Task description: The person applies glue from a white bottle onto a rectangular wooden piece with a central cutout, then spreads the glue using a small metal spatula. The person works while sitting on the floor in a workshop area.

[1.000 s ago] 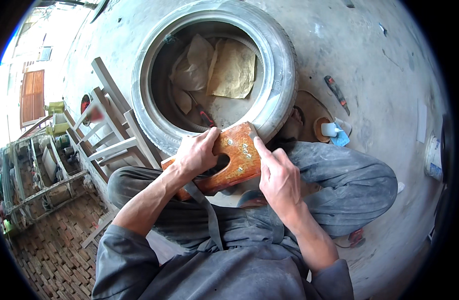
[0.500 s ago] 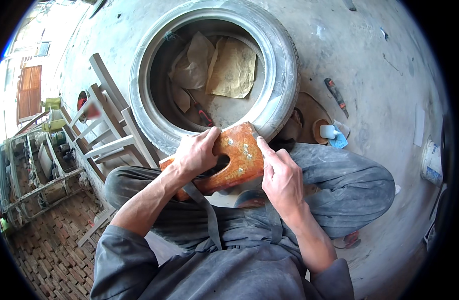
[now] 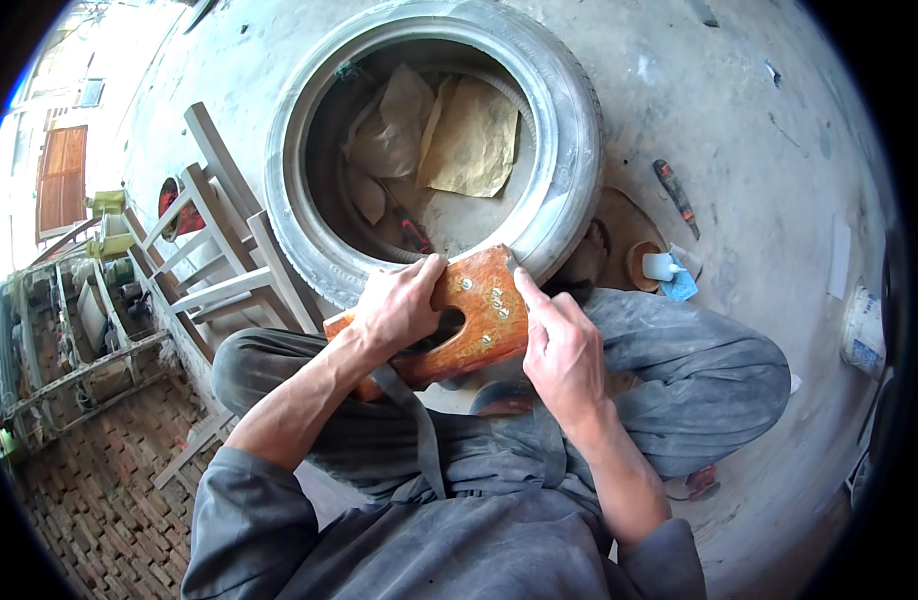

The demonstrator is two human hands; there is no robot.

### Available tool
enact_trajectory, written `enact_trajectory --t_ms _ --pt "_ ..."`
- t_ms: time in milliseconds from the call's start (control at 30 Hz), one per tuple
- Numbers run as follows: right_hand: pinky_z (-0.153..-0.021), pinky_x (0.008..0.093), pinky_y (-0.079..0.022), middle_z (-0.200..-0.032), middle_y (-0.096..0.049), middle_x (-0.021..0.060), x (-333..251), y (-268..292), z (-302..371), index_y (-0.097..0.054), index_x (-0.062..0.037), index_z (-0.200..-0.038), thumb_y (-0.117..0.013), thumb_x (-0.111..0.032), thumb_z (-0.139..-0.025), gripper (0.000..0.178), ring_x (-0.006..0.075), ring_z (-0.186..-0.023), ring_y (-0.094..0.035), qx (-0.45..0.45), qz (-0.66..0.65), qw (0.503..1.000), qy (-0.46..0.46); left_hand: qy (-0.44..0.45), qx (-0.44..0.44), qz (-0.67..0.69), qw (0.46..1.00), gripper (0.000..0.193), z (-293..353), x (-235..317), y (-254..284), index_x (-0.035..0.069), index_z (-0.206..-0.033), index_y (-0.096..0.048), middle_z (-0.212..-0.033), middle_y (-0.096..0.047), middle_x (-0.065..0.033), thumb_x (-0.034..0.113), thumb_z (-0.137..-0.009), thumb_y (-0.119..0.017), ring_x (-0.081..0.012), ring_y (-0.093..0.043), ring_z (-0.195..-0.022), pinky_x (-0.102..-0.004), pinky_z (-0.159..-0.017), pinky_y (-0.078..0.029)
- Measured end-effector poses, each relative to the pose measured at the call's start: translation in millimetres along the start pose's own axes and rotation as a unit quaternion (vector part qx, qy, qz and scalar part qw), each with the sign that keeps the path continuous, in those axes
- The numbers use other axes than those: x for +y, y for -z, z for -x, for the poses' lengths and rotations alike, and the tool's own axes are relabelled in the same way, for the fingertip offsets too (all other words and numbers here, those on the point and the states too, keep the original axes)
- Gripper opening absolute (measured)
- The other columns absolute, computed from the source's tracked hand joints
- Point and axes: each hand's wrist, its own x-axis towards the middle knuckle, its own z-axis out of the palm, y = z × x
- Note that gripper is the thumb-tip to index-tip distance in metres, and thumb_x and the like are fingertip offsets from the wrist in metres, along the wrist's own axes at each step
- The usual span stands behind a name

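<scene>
An orange-brown wooden piece [image 3: 482, 308] with a rounded cut-out and several pale spots is held tilted above my lap. My left hand [image 3: 399, 312] is closed on its left part, the thumb lying along the top edge. At the far right corner, my right hand [image 3: 564, 345] has its index finger stretched against the edge, the other fingers curled in. A small grey bit shows under that fingertip; what the hand holds is mostly hidden. The wood's far edge overlaps the near rim of a large dusty tyre [image 3: 571, 165].
Inside the tyre lie yellowish paper [image 3: 469, 140], a whitish bag [image 3: 391, 125] and a red-handled screwdriver [image 3: 412, 232]. A red-and-black cutter [image 3: 676, 197] lies right, near a white bottle [image 3: 660, 266] by a brown bowl. Grey wooden frames [image 3: 219, 293] lean at left; a white bucket [image 3: 865, 330] stands far right.
The view has shifted slightly, so the surroundings sit a little lower and to the right. Both hands keep nearly the same grip, and the right fingertip stays at the wood's corner.
</scene>
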Motion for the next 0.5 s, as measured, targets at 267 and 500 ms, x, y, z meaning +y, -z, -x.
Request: enact_trajectory --t_ms 267,500 --pt "-0.070 0.0485 -0.054 -0.085 -0.060 0.0155 1.4 -1.4 -2.3 -0.066 -0.0128 -0.142 -0.065 0.002 -0.093 0.052 0.0366 -0.075 -0.065 -0.004 -0.016 1.000 -0.004 -0.011 0.026 0.003 1.000 0.034 0.4 -1.9 -2.7 0.004 -0.098 -0.055 -0.082 -0.066 -0.0134 0.003 -0.071 -0.076 -0.0387 -0.070 -0.074 -0.0481 -0.064 -0.056" --pt "-0.070 0.0478 -0.055 -0.086 -0.061 0.0151 3.3 1.5 6.3 -0.066 -0.0133 -0.143 -0.064 0.003 -0.092 0.053 0.0360 -0.075 -0.065 -0.008 -0.005 1.000 -0.010 0.017 -0.018 -0.007 1.000 0.030 -0.3 0.9 1.6 0.005 -0.101 -0.056 -0.089 -0.069 -0.0147 0.012 -0.079 -0.075 -0.0389 -0.071 -0.083 -0.0496 -0.070 -0.057"
